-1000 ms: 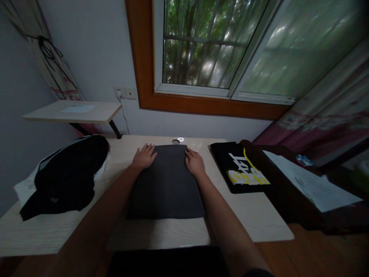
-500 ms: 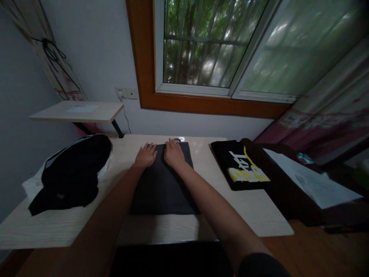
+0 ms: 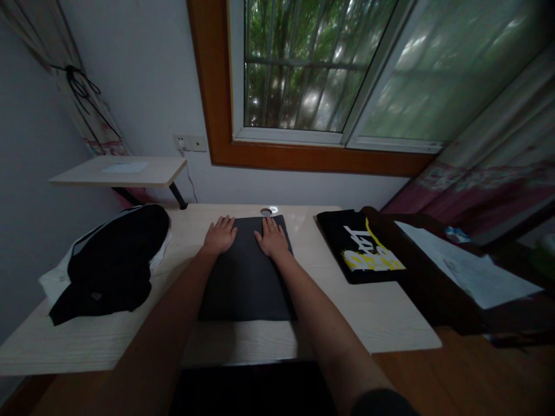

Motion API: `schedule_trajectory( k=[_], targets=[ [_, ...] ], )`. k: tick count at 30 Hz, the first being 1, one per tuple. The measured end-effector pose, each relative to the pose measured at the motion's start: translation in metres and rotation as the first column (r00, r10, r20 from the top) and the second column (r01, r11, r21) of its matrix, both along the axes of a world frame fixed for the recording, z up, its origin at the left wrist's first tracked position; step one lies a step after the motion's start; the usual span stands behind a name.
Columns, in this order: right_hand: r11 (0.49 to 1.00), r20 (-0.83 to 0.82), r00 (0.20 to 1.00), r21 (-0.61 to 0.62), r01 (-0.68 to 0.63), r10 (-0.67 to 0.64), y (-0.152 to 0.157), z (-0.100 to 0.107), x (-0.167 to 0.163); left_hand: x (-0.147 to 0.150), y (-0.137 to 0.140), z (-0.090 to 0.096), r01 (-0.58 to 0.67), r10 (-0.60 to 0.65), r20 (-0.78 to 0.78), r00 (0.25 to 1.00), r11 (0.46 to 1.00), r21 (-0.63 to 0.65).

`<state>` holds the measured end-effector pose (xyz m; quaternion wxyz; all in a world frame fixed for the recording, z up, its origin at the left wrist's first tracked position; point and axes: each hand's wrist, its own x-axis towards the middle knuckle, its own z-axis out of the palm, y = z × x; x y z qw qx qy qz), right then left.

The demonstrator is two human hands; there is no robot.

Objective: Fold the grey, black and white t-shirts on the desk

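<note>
A dark grey piece of cloth [image 3: 245,283], folded into a flat rectangle, lies on the table in front of me; it looks like a garment, but its kind does not show. My left hand [image 3: 220,236] rests flat on its far left corner, fingers spread. Flat on the far right part lies my right hand [image 3: 272,238], its fingers apart and pointing to the window. Neither hand grips anything. My forearms cover part of the cloth's side edges.
A folded black T-shirt [image 3: 342,245] with white and yellow print lies on the right of the pale wooden table [image 3: 373,323]. Heaped black and white clothes [image 3: 113,266] sit at left, below a raised shelf [image 3: 151,173]. Near the back edge is a round hole [image 3: 266,212].
My right hand has slid right and slightly toward me across the cloth, uncovering the round hole, and its fingers are more spread. The left hand stays in place.
</note>
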<state>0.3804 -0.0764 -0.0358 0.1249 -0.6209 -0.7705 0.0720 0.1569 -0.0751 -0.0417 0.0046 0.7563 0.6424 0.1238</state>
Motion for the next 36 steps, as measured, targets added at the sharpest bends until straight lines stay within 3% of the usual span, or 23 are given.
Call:
schedule_trajectory(
  k=[6,11,14,16,18,22,26,31,36],
  targets=[
    [0.994,0.031,0.997,-0.083,0.068,-0.066,0.006,0.0,0.032,0.0,-0.001,-0.001,-0.035,0.035,0.02,0.999,0.999,-0.017],
    [0.996,0.034,0.997,-0.061,0.069,-0.067,0.005,0.0,0.036,0.007,-0.013,0.007,-0.047,0.047,-0.031,0.998,0.999,0.027],
    [0.997,0.031,0.997,-0.041,0.071,-0.069,0.004,-0.001,0.035,0.027,-0.025,0.015,-0.04,0.044,-0.1,0.994,0.998,0.042],
    [0.996,0.034,0.997,-0.041,0.074,-0.073,0.003,-0.001,0.034,0.047,-0.036,0.019,-0.025,0.022,-0.114,0.993,0.999,-0.022],
    [0.996,0.035,0.997,-0.04,0.077,-0.076,0.001,0.0,0.034,0.069,-0.051,0.021,0.061,-0.068,-0.093,0.993,0.995,-0.073],
    [0.996,0.026,0.996,-0.011,0.083,-0.083,-0.002,0.001,0.035,0.09,-0.084,0.014,0.14,-0.139,-0.025,0.99,0.99,0.019],
    [0.997,0.021,0.997,0.002,0.076,-0.076,-0.002,0.0,0.035,0.067,-0.107,0.005,0.095,-0.096,0.005,0.995,0.989,0.113],
    [0.996,0.013,0.996,0.042,0.084,-0.085,-0.003,-0.002,0.034,0.022,-0.126,0.001,0.066,-0.067,0.018,0.998,0.996,0.065],
    [0.982,0.013,0.995,0.162,0.098,-0.102,-0.012,0.003,0.032,0.0,-0.144,-0.006,0.007,-0.01,0.056,0.998,0.999,0.046]
  ],
)
